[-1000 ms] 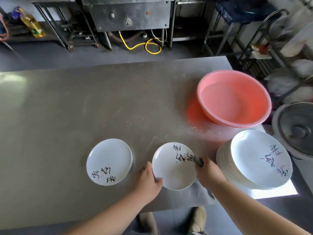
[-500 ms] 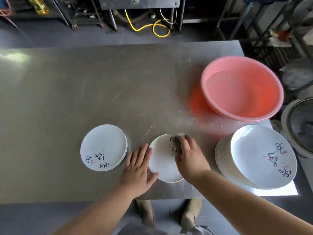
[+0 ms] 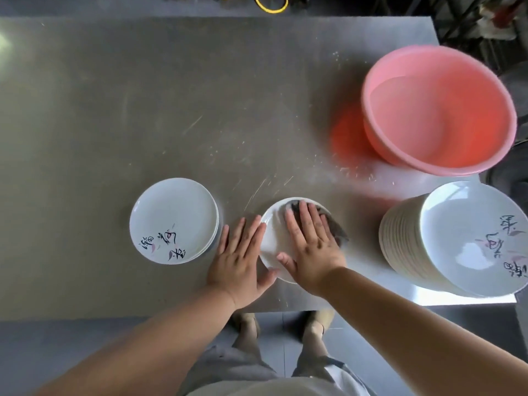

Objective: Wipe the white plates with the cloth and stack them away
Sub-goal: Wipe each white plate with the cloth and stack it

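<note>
Steel table [image 3: 143, 110], dull grey and scratched, with white specks toward the right. Grey floor at the near edge; a yellow hose [image 3: 271, 4] loops on the floor beyond the far edge.

Right hand [image 3: 311, 247]: fingers straight and slightly spread, palm down, pressing a grey cloth [image 3: 340, 235] flat onto a white plate [image 3: 273, 241] near the table's near edge, about centre.

Left hand [image 3: 240, 258]: flat on the table, fingers straight, thumb side touching the plate's left rim. Neither hand grips anything.

Left of the hands, a short plate stack [image 3: 174, 221] with black lettering. Right, a tall plate stack [image 3: 400, 244], leaning. Far right, a pink basin [image 3: 440, 110].
</note>
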Available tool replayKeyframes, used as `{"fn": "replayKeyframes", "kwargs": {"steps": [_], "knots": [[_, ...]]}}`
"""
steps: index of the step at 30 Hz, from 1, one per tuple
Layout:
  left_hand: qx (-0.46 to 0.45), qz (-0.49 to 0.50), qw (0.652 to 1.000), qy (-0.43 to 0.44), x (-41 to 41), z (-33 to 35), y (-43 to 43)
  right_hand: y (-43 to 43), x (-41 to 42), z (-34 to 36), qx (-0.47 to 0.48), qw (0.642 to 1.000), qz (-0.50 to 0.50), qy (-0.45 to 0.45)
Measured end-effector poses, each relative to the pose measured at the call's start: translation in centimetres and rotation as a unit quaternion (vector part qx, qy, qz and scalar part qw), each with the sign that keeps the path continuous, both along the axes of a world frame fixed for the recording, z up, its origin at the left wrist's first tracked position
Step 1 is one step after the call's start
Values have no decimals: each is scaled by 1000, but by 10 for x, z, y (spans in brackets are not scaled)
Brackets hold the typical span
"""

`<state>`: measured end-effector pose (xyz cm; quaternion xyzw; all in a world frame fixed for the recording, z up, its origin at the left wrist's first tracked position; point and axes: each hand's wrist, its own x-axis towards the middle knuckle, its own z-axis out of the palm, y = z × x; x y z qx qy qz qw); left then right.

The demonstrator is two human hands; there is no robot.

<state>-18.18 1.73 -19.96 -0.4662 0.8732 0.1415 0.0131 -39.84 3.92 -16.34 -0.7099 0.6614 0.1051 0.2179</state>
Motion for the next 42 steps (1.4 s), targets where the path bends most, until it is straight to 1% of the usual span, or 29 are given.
{"fn": "replayKeyframes", "kwargs": {"steps": [3, 4, 6, 8, 11, 13, 15, 17, 20, 21, 23, 25, 27, 29, 30, 31, 34, 36, 39, 42], "knots": [[16, -2, 1000, -3, 1, 0, 0, 20, 13, 5, 7, 996, 78, -42], [18, -4, 1000, -2, 2, 0, 0, 32, 11, 8, 8, 993, 106, -45], [16, -10, 1000, -4, 2, -1, 1, 57, 0, 13, 3, 990, 140, -24], [12, -14, 1000, -6, 1, -1, 1, 66, -19, 18, 10, 993, 121, 8], [9, -15, 1000, -3, 2, -2, 0, 46, -28, 18, 24, 998, 33, 46], [8, -15, 1000, -3, 2, -3, 1, 22, -18, 14, 12, 999, -11, 41], [6, -13, 1000, -8, 1, -4, 1, 4, -1, 10, 16, 1000, -23, 7], [4, -8, 1000, -9, 1, -4, 0, 3, 14, 9, 29, 999, 29, -24], [5, -8, 1000, -12, 2, -4, 0, 35, 12, 13, 50, 986, 158, -35], [4, -8, 1000, -15, 3, -3, 1, 48, 2, 15, 56, 981, 181, -39], [-1, -7, 1000, -17, 2, -3, 1, 63, -23, 20, 61, 979, 192, -30], [-6, -6, 1000, -18, 0, -3, 1, 60, -42, 23, 33, 985, 167, 13], [-8, -3, 1000, -16, 0, -2, 0, 40, -46, 22, 17, 992, 109, 56], [-11, -2, 1000, -15, 1, -1, 0, 14, -35, 18, 16, 996, 59, 59], [-12, -2, 1000, -16, 1, -1, 1, 2, -26, 15, 10, 997, 53, 47], [-15, -3, 1000, -15, 1, -1, 2, -10, -18, 12, 1, 997, 66, 34], [-24, -7, 1000, -4, 1, -1, 2, -28, -5, 8, -16, 986, 164, 30], [-24, -7, 1000, -5, 2, -1, 2, -29, -14, 7, -17, 984, 176, 37], [-33, -2, 999, -2, 2, -2, 3, -7, -38, 8, -15, 994, 94, 62], [-43, -6, 999, 4, 2, -5, 2, 11, -38, 7, -4, 997, 27, 77]]}}
